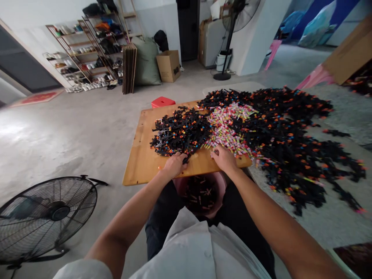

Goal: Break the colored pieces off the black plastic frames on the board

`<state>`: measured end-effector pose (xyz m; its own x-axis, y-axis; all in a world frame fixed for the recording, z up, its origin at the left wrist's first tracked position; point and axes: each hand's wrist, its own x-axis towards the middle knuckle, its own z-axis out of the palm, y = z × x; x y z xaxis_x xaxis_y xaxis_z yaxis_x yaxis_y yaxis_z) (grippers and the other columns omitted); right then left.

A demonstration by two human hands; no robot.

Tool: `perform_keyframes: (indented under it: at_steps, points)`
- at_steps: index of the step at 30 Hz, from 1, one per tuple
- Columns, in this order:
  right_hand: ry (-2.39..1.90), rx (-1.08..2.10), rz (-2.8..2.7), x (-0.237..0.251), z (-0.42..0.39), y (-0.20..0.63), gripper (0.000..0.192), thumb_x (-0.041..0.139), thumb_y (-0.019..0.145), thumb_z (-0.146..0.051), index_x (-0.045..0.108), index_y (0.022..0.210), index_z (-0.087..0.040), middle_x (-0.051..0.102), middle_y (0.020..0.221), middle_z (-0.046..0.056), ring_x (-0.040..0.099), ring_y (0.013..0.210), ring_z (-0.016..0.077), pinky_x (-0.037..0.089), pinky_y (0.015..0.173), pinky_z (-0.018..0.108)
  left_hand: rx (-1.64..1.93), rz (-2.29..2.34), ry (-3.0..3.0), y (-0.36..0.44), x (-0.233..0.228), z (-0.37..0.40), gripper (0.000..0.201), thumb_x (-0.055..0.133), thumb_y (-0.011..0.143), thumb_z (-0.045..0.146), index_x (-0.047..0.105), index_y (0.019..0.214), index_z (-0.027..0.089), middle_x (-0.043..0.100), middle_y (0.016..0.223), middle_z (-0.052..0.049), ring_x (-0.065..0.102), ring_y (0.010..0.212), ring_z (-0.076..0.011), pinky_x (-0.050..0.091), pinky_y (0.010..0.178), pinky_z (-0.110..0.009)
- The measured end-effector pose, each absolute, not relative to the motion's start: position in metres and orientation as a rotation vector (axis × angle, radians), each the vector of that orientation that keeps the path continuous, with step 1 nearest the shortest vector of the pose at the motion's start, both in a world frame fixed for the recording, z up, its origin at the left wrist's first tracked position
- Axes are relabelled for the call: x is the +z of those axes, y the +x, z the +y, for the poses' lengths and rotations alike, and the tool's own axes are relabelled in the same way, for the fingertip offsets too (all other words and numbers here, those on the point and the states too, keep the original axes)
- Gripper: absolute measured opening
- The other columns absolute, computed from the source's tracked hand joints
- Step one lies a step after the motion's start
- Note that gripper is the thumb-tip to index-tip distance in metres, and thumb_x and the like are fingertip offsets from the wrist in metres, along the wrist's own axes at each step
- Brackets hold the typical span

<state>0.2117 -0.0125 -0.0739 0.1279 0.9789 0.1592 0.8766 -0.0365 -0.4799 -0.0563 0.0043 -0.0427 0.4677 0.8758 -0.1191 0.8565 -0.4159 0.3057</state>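
At the near edge of the wooden board (pixel 139 162), I am resting both hands among the small parts. My left hand (pixel 174 164) is lying knuckles-up at the near fringe of the black pile (pixel 180 133), its fingers curled down onto a few black pieces; whether they are actually pinching one I cannot tell. My right hand (pixel 223 159) is sitting just beside it, fingertips tucked into the edge of the pink and yellow heap (pixel 229 128), and its grip is hidden too.

Just under the board's near edge, between my knees, a pink bucket (pixel 222 186) is standing; it is holding a loose layer of dark pieces with orange bits among them (too small to make out singly). The bucket's far rim is sliding out of sight beneath the board.

Off the board's right edge, a much larger spread of black parts (pixel 296 131) with orange tips is sprawling across the grey floor covering. Past the board's far edge a red stool (pixel 162 102) is showing, and a floor fan (pixel 49 213) is lying low at my left.
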Motion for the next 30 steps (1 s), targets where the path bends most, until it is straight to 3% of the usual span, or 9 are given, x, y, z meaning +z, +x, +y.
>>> perform_keyframes:
  at_steps: [5, 10, 15, 19, 25, 30]
  points:
    - [-1.703, 0.451, -1.512, -0.08, -0.026, 0.212, 0.021, 0.061, 0.089, -0.038, 0.069, 0.091, -0.019, 0.073, 0.092, 0.01, 0.067, 0.087, 0.0246, 0.053, 0.086, 0.037, 0.109, 1.374, 2.51, -0.052, -0.051, 0.0, 0.027, 0.064, 0.087, 0.022, 0.066, 0.114, 0.021, 0.062, 0.122, -0.009, 0.063, 0.113, -0.0254, 0.052, 0.097, -0.036]
    - [-1.57, 0.879, -1.441, -0.082, -0.047, 0.196, 0.029, 0.061, 0.091, -0.043, 0.072, 0.103, -0.019, 0.075, 0.088, 0.006, 0.069, 0.075, 0.0213, 0.057, 0.07, 0.034, 0.1, 1.356, 2.601, -0.042, -0.052, -0.006, 0.036, 0.064, 0.093, 0.042, 0.063, 0.12, 0.018, 0.065, 0.117, -0.012, 0.061, 0.11, -0.0295, 0.053, 0.092, -0.041]
    - [-1.437, 1.097, -1.308, -0.082, -0.058, 0.184, 0.036, 0.067, 0.088, -0.044, 0.074, 0.114, -0.02, 0.076, 0.095, 0.005, 0.068, 0.075, 0.0188, 0.057, 0.058, 0.027, 0.055, 1.19, 2.686, -0.034, -0.054, -0.01, 0.025, 0.062, 0.095, 0.037, 0.066, 0.113, 0.02, 0.065, 0.117, -0.012, 0.057, 0.111, -0.029, 0.05, 0.095, -0.041]
    - [-1.337, 1.201, -1.131, -0.088, -0.061, 0.182, 0.04, 0.07, 0.085, -0.048, 0.072, 0.112, -0.019, 0.069, 0.074, -0.001, 0.061, 0.057, 0.0139, 0.054, 0.052, 0.025, 0.082, 1.175, 2.773, -0.032, -0.06, -0.016, 0.023, 0.062, 0.095, 0.034, 0.068, 0.112, 0.021, 0.062, 0.115, -0.012, 0.054, 0.111, -0.0302, 0.047, 0.097, -0.045]
    - [-1.417, 1.293, -1.117, -0.099, -0.068, 0.18, 0.04, 0.071, 0.083, -0.052, 0.067, 0.105, -0.019, 0.065, 0.067, -0.003, 0.059, 0.05, 0.0132, 0.05, 0.045, 0.023, 0.286, 1.002, 2.864, -0.039, -0.08, -0.032, 0.045, 0.052, 0.103, 0.052, 0.063, 0.137, 0.026, 0.059, 0.135, -0.013, 0.052, 0.122, -0.0315, 0.045, 0.1, -0.047]
    - [-1.487, 1.151, -1.193, -0.094, -0.075, 0.18, 0.036, 0.074, 0.082, -0.051, 0.067, 0.097, -0.019, 0.064, 0.066, -0.004, 0.057, 0.049, 0.0121, 0.049, 0.047, 0.023, 0.522, 0.993, 2.804, -0.042, -0.099, -0.037, 0.032, 0.047, 0.107, 0.038, 0.07, 0.124, 0.024, 0.067, 0.129, -0.013, 0.054, 0.128, -0.0284, 0.044, 0.105, -0.046]
